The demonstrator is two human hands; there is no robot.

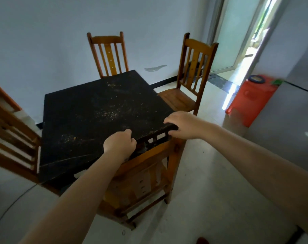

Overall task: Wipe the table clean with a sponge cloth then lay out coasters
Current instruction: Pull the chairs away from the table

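Observation:
A black square table (89,120) stands in the middle of the room, its top strewn with yellowish crumbs and dust (112,111). My left hand (119,143) curls its fingers round the table's near edge. My right hand (182,125) grips the same edge at the near right corner, fingers over the top and thumb below. A wooden chair (149,176) is tucked under this side of the table, right below my hands. No sponge cloth and no coasters are in view.
More wooden chairs stand at the far side (108,53), the right side (190,81) and the left side (10,132). An orange container (250,101) with a blue lid sits on the floor at the right, beside a grey appliance (290,124). An open doorway (252,43) lies beyond.

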